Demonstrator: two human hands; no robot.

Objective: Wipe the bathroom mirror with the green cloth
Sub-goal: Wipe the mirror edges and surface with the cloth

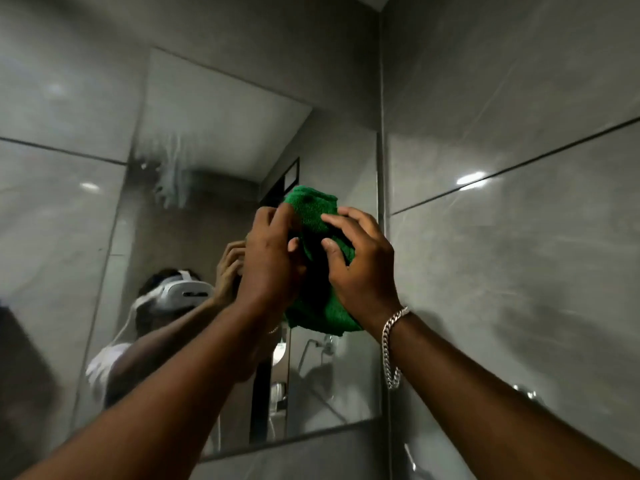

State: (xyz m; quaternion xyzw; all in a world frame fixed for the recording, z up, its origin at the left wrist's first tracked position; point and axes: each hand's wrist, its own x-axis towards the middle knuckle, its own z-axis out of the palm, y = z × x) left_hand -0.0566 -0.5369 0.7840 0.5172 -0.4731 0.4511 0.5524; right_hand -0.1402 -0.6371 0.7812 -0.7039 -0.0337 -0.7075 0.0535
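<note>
- Cloth (313, 216): green, napped weave, bunched into a tall soft wad; long axis roughly vertical, top lobe above the fingers, loose tail hanging below the wrists. It sits between the two hands, in front of the right part of the mirror; whether it touches the glass cannot be told.
- Left hand (270, 261): closed on the cloth's left flank, fingers curled into the folds.
- Right hand (360, 261): closed on the cloth's right flank, fingertips pressed into the fabric; a silver chain bracelet (393, 336) hangs at the wrist.
- Mirror (225, 109): flat frameless pane, glossy, set into the wall beside the corner; a streaked, foggy patch (169, 174) lies up and to the left of the hands, well apart from the cloth.
- Judgement: the left hand is nearer the streaks; the wad likely needs carrying up-left.
- Wall tiles (519, 237): large grey slabs, polished, thin dark joints.
</note>
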